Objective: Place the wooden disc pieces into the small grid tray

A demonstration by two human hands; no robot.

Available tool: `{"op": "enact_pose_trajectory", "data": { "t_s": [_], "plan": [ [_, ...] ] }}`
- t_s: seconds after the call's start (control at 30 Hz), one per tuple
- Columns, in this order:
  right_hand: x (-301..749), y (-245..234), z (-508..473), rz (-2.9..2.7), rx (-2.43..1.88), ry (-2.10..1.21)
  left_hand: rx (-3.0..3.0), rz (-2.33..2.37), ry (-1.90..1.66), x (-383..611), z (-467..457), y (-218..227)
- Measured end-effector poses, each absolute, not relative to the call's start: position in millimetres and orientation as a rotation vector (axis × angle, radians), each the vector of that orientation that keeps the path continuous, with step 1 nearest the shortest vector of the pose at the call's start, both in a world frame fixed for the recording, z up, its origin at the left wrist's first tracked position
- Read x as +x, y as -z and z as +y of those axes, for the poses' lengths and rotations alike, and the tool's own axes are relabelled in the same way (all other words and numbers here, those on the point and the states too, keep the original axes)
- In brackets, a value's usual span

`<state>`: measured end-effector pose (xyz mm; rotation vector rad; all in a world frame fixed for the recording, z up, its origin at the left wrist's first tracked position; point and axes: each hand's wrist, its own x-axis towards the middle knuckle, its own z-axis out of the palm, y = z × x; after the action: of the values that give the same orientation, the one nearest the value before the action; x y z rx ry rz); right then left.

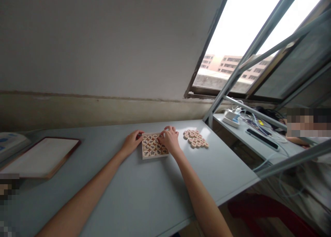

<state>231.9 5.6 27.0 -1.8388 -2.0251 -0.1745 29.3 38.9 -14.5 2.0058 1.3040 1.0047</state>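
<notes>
A shallow pale box (155, 157) on the grey table holds rows of round wooden xiangqi pieces (152, 147) with dark characters on top. My left hand (131, 142) grips the box's upper left edge, thumb and fingers curled at its side. Over the upper right part of the box is my right hand (170, 139), its fingers bent down around a piece in the top row. That hand covers some of the right-hand pieces. Just right of the box, a loose group of xiangqi pieces (196, 139) lies flat on the tabletop.
A white board with a brown frame (42, 157) lies at the left. The grey table (124, 195) meets the wall behind. At right, a metal frame post (219, 100) separates a second desk with a power strip (231, 121), cables and a dark slim case (262, 139). Another person sits there.
</notes>
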Motion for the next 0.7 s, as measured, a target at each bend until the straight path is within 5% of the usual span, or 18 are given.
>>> {"op": "enact_pose_trajectory", "data": {
  "t_s": [0.7],
  "plan": [
    [331.2, -32.7, 9.3, -1.61, -1.96, 0.391, 2.002, 1.306, -1.015, 31.1, 37.1, 12.3]
  ]
}}
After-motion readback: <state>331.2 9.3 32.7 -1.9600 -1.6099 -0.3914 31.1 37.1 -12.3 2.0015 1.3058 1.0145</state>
